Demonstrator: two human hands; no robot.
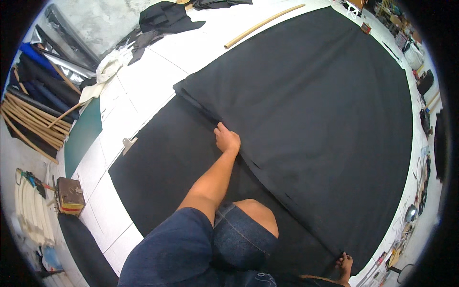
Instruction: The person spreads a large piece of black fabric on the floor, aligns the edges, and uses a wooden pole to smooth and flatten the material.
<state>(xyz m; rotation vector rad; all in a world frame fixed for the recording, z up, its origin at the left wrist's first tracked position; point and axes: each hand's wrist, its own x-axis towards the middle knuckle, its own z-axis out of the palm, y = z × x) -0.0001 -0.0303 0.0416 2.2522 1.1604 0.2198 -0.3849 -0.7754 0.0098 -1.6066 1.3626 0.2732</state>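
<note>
A large sheet of black fabric (325, 100) lies spread on the floor, its near edge raised in a long fold running from upper left to lower right. Beneath it, more black fabric (162, 158) reaches toward me. My left hand (227, 138) is closed on the upper sheet's edge, left of the middle. At the lower right, my right hand (344, 262) pinches the same edge near its corner. A metal clip (129, 145) sits on the left edge of the lower fabric. My bare knee (258, 217) rests on the lower layer.
White floor tiles (119, 95) surround the fabric. A cardboard tube (265, 26) lies beyond its far edge. Several tubes and rolls (38, 119) are stacked at left, near a brown box (70, 195). Tools and clutter line the right side, including a small red box (366, 27).
</note>
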